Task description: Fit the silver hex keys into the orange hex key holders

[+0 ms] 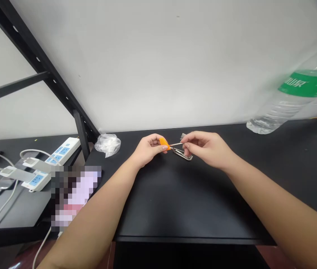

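My left hand (pixel 149 148) is closed on a small orange holder (pixel 164 142) just above the black table (pixel 175 201). A bundle of thin metal keys (pixel 183 154) fans out of the holder toward the right. My right hand (pixel 206 148) pinches one of these metal keys, with its fingers pressed together around the bundle. The two hands nearly touch over the middle of the table, near its far edge.
A crumpled clear plastic bag (pixel 108 144) lies left of my hands. A white power strip (pixel 52 161) with plugs and cables sits on the left table. A black shelf post (pixel 81 136) stands beside it. A clear water bottle (pixel 295 93) with a green label stands at the far right.
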A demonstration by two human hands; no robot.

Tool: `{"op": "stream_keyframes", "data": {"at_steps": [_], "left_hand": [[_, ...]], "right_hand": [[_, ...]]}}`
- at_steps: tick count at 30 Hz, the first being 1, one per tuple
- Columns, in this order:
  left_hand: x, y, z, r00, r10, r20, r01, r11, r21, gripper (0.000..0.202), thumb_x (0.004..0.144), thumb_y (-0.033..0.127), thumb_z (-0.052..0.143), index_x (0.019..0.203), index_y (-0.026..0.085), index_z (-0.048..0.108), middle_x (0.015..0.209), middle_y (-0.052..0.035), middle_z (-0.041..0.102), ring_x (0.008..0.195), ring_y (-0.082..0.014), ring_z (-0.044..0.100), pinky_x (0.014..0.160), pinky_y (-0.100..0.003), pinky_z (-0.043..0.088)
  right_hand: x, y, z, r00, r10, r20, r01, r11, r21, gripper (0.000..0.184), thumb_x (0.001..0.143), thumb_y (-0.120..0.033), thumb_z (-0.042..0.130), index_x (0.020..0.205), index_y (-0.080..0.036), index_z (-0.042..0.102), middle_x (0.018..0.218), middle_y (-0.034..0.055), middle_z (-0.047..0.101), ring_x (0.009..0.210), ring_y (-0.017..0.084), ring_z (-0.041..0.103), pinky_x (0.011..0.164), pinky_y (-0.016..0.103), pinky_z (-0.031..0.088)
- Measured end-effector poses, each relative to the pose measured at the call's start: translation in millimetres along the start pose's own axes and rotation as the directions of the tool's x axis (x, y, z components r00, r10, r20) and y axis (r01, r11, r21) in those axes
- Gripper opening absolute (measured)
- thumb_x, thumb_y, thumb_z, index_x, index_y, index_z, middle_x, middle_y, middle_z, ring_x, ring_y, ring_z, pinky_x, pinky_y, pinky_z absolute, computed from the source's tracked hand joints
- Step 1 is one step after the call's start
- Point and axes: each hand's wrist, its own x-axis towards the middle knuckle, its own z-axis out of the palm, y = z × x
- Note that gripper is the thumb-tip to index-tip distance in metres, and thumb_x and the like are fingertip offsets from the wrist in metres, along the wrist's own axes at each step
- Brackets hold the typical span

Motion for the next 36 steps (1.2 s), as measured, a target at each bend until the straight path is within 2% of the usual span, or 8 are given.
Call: {"op": "stream_keyframes", "data": {"at_steps": [5, 14, 22, 28, 36], "left_hand": [[-0.8, 1.0, 1.1, 1.000, -0.008, 0.005, 0.008, 1.000, -0.003, 0.030, 0.077, 0.029, 0.086, 0.093, 0.013, 0.066, 0.089, -0.0082, 0.075, 0.076, -0.0169, 0.070, 0.080, -0.036, 0.057], [-1.6, 3.5, 1.0, 1.000, -0.019, 0.020, 0.020, 1.000, -0.016, 0.029, 0.077, 0.028, 0.086, 0.093, 0.013, 0.066, 0.088, -0.0085, 0.075, 0.077, -0.0181, 0.071, 0.080, -0.037, 0.057], [-2.8, 2.8, 3.3, 0.996, -0.025, 0.081, 0.028, 0.999, -0.031, 0.029, 0.078, 0.028, 0.087, 0.093, 0.013, 0.067, 0.088, -0.0087, 0.076, 0.082, -0.0201, 0.073, 0.084, -0.039, 0.058], [-1.8, 1.4, 3.2, 0.996, -0.014, 0.087, 0.020, 0.998, -0.062, 0.030, 0.077, 0.027, 0.088, 0.095, 0.013, 0.069, 0.091, -0.0083, 0.076, 0.085, -0.0214, 0.075, 0.086, -0.040, 0.059], [-1.4, -0.7, 2.6, 0.987, -0.031, 0.159, 0.045, 0.995, -0.087, 0.026, 0.079, 0.024, 0.086, 0.097, 0.013, 0.071, 0.095, -0.0097, 0.077, 0.089, -0.0219, 0.075, 0.088, -0.040, 0.059]], "right_hand": [[-0.8, -2.2, -0.8, 0.999, -0.032, 0.024, 0.031, 0.999, 0.042, 0.020, 0.090, -0.035, 0.071, 0.100, -0.018, 0.071, 0.074, 0.0048, 0.072, 0.067, 0.020, 0.069, 0.070, 0.037, 0.058], [-2.4, -6.7, -2.8, 0.999, -0.045, 0.030, 0.043, 0.997, 0.071, 0.023, 0.088, -0.039, 0.073, 0.098, -0.019, 0.071, 0.073, 0.0049, 0.072, 0.067, 0.021, 0.070, 0.068, 0.037, 0.059], [0.9, 1.0, 5.3, 0.993, 0.016, 0.114, -0.023, 0.998, 0.059, 0.028, 0.089, -0.043, 0.072, 0.103, -0.018, 0.071, 0.078, 0.0055, 0.073, 0.071, 0.020, 0.070, 0.069, 0.035, 0.058], [0.0, 2.6, 10.6, 0.993, -0.046, 0.107, 0.052, 0.997, -0.054, 0.025, 0.090, -0.041, 0.069, 0.103, -0.020, 0.072, 0.086, 0.0051, 0.073, 0.074, 0.019, 0.070, 0.071, 0.034, 0.057], [-1.3, -3.9, 11.8, 0.984, -0.134, 0.122, 0.148, 0.982, -0.115, 0.016, 0.091, -0.030, 0.063, 0.101, -0.020, 0.073, 0.079, 0.0022, 0.072, 0.069, 0.017, 0.067, 0.067, 0.031, 0.053]]}}
